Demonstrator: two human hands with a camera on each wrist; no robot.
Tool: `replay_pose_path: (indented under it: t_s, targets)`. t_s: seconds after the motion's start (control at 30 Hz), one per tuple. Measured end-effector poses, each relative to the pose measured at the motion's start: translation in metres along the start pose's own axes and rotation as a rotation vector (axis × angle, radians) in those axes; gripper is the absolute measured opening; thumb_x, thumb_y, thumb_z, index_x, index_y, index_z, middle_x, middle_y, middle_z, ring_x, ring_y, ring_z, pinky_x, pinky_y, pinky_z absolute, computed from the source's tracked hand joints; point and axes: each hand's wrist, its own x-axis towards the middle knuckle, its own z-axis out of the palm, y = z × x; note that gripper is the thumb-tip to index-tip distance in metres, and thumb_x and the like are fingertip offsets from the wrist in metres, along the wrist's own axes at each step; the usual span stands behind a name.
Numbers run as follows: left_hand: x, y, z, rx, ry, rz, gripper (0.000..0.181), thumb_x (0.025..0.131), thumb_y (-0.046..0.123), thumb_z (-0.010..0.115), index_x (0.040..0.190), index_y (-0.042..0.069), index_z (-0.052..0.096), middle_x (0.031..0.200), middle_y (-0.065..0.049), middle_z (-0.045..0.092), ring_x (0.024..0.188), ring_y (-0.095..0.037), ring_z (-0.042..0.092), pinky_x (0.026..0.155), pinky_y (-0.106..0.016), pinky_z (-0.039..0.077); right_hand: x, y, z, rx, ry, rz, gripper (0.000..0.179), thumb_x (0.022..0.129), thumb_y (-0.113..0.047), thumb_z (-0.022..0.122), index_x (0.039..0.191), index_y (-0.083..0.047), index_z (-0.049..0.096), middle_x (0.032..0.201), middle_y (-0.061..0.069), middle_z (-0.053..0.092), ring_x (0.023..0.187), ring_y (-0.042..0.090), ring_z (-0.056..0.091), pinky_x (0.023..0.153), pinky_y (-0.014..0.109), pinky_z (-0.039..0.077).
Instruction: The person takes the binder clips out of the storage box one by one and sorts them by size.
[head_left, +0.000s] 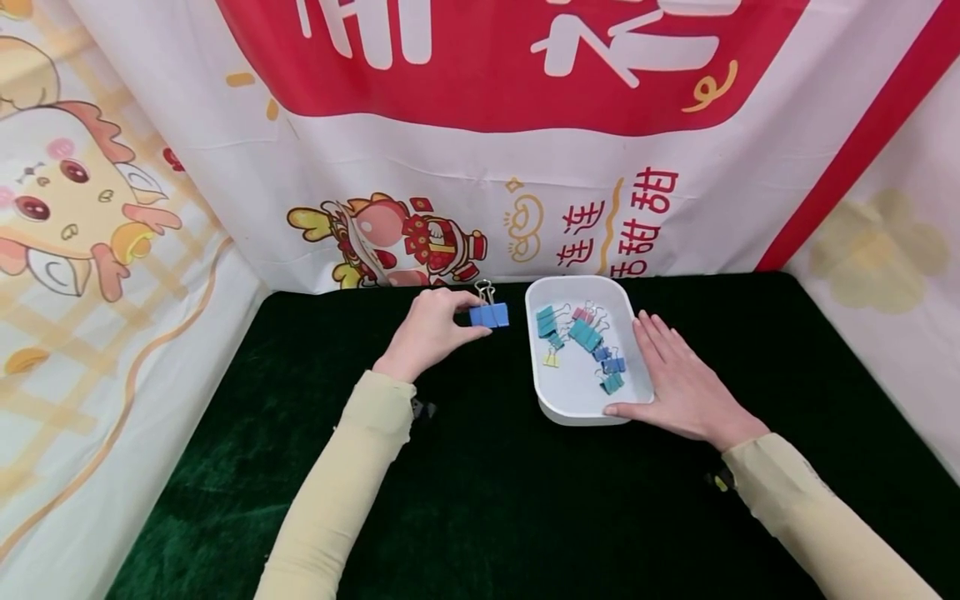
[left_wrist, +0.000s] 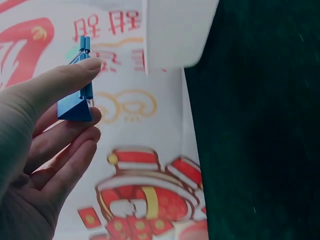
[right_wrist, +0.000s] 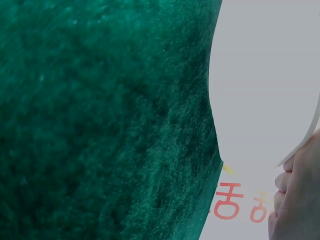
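Observation:
Between thumb and fingers my left hand (head_left: 435, 327) pinches a large blue binder clip (head_left: 489, 315), held left of a white plastic tub (head_left: 551, 406). The left wrist view shows that blue binder clip (left_wrist: 75, 110) from its side, under the thumb. My right hand (head_left: 686, 383) rests against the tub's right side, fingers fairly straight and the thumb at the near corner. Inside the tub lie several binder clips: teal ones (head_left: 585, 335), blue ones (head_left: 613, 365), a pink one (head_left: 583, 315) and a yellow one (head_left: 551, 358). In the right wrist view, the right hand (right_wrist: 297, 192) shows only partly.
A dark green velvet cloth (head_left: 480, 500) covers the table. Behind it hangs a white and red printed curtain (head_left: 487, 150), close to the tub's far edge. Another printed curtain (head_left: 75, 333) stands along the left side.

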Motion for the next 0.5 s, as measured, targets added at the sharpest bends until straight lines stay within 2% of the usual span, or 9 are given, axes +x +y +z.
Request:
replay_pose_path:
  t_s: [0.23,0.5]
  targets:
    - [-0.007,-0.031,-0.008,0.002,0.031,-0.091,0.034,0.088,0.03,0.083,0.117,0.014,0.076,0.116,-0.002,0.071,0.101,-0.023,0.061,0.092,-0.04,0.05,-0.001,0.001,0.001,0.0,0.007,-0.003,0.132,0.075,-0.09,0.055,0.163,-0.005,0.004,0.17,0.012,-0.001,0.154,0.027,-0.005,0.122,0.045,0.002]
    - [-0.01,-0.064,-0.004,0.036,-0.013,-0.155,0.037,0.088,0.027,0.084,0.119,0.01,0.075,0.12,-0.006,0.069,0.109,-0.026,0.059,0.1,-0.046,0.048,0.0,0.001,0.001,0.0,0.003,0.0,0.133,0.074,-0.09,0.054,0.163,-0.004,0.005,0.17,0.012,-0.001,0.154,0.027,-0.004,0.122,0.045,0.002]
